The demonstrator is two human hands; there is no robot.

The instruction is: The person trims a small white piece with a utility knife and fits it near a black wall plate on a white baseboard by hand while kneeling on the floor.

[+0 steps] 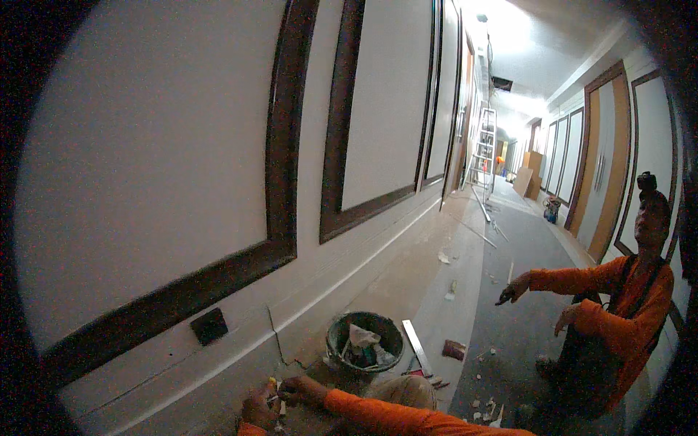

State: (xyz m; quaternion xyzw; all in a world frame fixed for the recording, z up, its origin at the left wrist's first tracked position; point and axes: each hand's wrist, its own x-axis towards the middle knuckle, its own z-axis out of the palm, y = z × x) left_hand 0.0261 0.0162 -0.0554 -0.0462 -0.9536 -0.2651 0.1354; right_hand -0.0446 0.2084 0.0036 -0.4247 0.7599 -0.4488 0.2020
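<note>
Low beside the wall, my left hand (260,410) is closed around a small yellow-and-white object (272,383), too blurred to name. My right hand (302,391) meets it from the right with bent fingers; whether it grips the same object is unclear. A thin dark cable (277,338) hangs down the skirting just above my hands. Close by on the right stands a dark bucket (331,344) with crumpled scraps (364,337) inside. Beyond my bent knee (403,391), a metal straightedge (416,346) lies on the floor near some small hand tools (436,381).
A co-worker in an orange sleeve (567,275) squats at the right, one hand (515,289) extended over the grey floor covering (507,310). A brown block (453,350) and debris (491,409) lie between us. Farther down the corridor are metal strips (480,204) and a stepladder (483,144).
</note>
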